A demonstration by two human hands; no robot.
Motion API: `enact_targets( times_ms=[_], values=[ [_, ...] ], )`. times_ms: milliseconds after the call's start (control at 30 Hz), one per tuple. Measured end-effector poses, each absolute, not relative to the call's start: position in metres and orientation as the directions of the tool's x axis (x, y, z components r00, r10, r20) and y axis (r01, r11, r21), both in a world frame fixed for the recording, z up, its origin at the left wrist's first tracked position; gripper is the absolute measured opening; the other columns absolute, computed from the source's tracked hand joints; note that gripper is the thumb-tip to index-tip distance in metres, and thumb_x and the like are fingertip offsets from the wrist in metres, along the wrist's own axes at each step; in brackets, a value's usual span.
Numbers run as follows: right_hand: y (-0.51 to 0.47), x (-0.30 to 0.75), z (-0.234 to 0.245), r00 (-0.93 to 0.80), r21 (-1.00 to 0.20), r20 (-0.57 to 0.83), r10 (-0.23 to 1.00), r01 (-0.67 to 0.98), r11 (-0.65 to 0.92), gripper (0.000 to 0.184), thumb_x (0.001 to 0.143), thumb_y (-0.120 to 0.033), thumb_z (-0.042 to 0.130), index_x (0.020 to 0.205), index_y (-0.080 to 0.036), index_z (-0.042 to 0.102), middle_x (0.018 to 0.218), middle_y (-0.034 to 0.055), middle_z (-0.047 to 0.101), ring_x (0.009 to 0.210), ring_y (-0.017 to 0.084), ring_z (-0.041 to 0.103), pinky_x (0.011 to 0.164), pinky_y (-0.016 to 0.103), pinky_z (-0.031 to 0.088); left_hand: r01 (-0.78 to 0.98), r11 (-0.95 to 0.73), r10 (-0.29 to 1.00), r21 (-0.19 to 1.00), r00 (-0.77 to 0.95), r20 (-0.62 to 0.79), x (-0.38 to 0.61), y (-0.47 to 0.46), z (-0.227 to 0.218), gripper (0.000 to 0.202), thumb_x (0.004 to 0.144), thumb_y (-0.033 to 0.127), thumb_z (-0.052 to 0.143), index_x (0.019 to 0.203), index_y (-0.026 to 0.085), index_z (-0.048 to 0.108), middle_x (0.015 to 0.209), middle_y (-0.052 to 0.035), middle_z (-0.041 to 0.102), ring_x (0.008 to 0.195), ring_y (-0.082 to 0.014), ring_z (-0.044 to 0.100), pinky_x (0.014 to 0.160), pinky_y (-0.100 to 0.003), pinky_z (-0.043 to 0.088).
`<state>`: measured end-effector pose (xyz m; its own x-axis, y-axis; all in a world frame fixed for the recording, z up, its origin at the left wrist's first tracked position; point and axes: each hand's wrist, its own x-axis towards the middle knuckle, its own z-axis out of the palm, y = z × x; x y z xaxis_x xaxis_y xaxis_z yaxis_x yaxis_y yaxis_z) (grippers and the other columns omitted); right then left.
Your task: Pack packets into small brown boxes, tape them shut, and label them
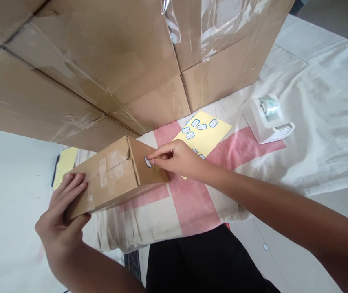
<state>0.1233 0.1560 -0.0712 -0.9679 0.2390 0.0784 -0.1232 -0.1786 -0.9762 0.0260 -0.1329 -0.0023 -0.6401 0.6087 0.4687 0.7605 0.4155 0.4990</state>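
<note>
A small brown cardboard box (113,175) lies on a white and pink cloth (192,203). My left hand (62,215) grips its near left end, fingers wrapped over the top. My right hand (177,158) pinches a small white label with a blue border (147,162) against the box's right end face. Behind my right hand lies a yellow sheet (206,132) carrying several more of the same labels.
Large taped cardboard boxes (100,61) fill the back and left. A small white label printer (267,118) sits on the cloth at the right. Another yellow sheet (65,162) peeks out behind the small box. One loose label (266,246) lies lower right.
</note>
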Motion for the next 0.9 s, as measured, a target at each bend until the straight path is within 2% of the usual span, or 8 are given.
enact_targets(
  times_ms=[133, 233, 333, 433, 600, 767, 900],
  values=[
    [0.159, 0.123, -0.072, -0.972, -0.981, 0.076, 0.223, -0.113, -0.158, 0.012, 0.082, -0.021, 0.074, 0.088, -0.021, 0.084, 0.067, 0.0001, 0.07, 0.06, 0.012, 0.054, 0.057, 0.027, 0.038, 0.748, 0.434, 0.599, 0.502, -0.656, 0.459, 0.028, -0.131, -0.002, 0.058, 0.074, 0.011, 0.066, 0.129, 0.027, 0.07, 0.144, 0.0014, 0.062, 0.144, -0.0335, 0.047, 0.128, -0.059, 0.029],
    [0.161, 0.123, -0.074, -0.973, -0.986, 0.076, 0.218, -0.105, -0.126, 0.013, 0.082, -0.021, 0.074, 0.089, -0.021, 0.085, 0.066, 0.0001, 0.07, 0.062, 0.013, 0.057, 0.058, 0.027, 0.04, 0.748, 0.424, 0.594, 0.51, -0.655, 0.467, 0.029, -0.13, -0.002, 0.063, 0.07, 0.007, 0.063, 0.129, 0.03, 0.07, 0.142, 0.0041, 0.064, 0.143, -0.033, 0.048, 0.128, -0.06, 0.029],
    [0.161, 0.122, -0.076, -0.967, -0.992, 0.075, 0.242, -0.097, -0.078, 0.011, 0.081, -0.019, 0.074, 0.084, -0.021, 0.084, 0.066, 0.0004, 0.069, 0.064, 0.015, 0.059, 0.061, 0.028, 0.041, 0.753, 0.415, 0.602, 0.511, -0.649, 0.466, 0.029, -0.13, -0.001, 0.065, 0.07, 0.005, 0.062, 0.128, 0.032, 0.07, 0.142, 0.0059, 0.064, 0.144, -0.0324, 0.047, 0.128, -0.06, 0.029],
    [0.159, 0.122, -0.078, -0.956, -0.991, 0.082, 0.282, -0.108, -0.077, 0.011, 0.082, -0.019, 0.073, 0.082, -0.02, 0.084, 0.064, 0.0003, 0.066, 0.062, 0.014, 0.056, 0.06, 0.029, 0.04, 0.764, 0.406, 0.609, 0.501, -0.635, 0.475, 0.03, -0.129, -0.001, 0.065, 0.07, 0.005, 0.062, 0.129, 0.03, 0.07, 0.143, 0.0038, 0.063, 0.144, -0.0328, 0.047, 0.128, -0.059, 0.03],
    [0.153, 0.123, -0.081, -0.955, -0.972, 0.122, 0.271, -0.17, -0.161, 0.018, 0.087, -0.029, 0.071, 0.096, -0.02, 0.084, 0.061, -0.001, 0.062, 0.058, 0.012, 0.049, 0.059, 0.027, 0.038, 0.736, 0.43, 0.582, 0.523, -0.669, 0.462, 0.033, -0.128, -0.001, 0.062, 0.073, 0.007, 0.062, 0.13, 0.03, 0.07, 0.143, 0.0037, 0.063, 0.144, -0.0324, 0.047, 0.127, -0.059, 0.03],
    [0.152, 0.122, -0.084, -0.943, -0.972, 0.153, 0.297, -0.198, -0.129, 0.023, 0.088, -0.022, 0.067, 0.105, -0.017, 0.083, 0.061, -0.0013, 0.062, 0.058, 0.011, 0.048, 0.058, 0.026, 0.038, 0.722, 0.423, 0.532, 0.548, -0.687, 0.495, 0.032, -0.127, -0.003, 0.063, 0.067, 0.012, 0.061, 0.125, 0.033, 0.073, 0.137, 0.0058, 0.067, 0.142, -0.0333, 0.049, 0.126, -0.057, 0.03],
    [0.152, 0.123, -0.085, -0.948, -0.969, 0.176, 0.266, -0.215, -0.123, 0.03, 0.089, -0.019, 0.063, 0.113, -0.018, 0.081, 0.061, -0.0025, 0.061, 0.056, 0.009, 0.045, 0.055, 0.024, 0.035, 0.72, 0.427, 0.531, 0.547, -0.689, 0.493, 0.033, -0.127, -0.003, 0.064, 0.066, 0.012, 0.061, 0.124, 0.037, 0.073, 0.137, 0.0082, 0.067, 0.142, -0.0325, 0.05, 0.126, -0.057, 0.031]
  ],
)
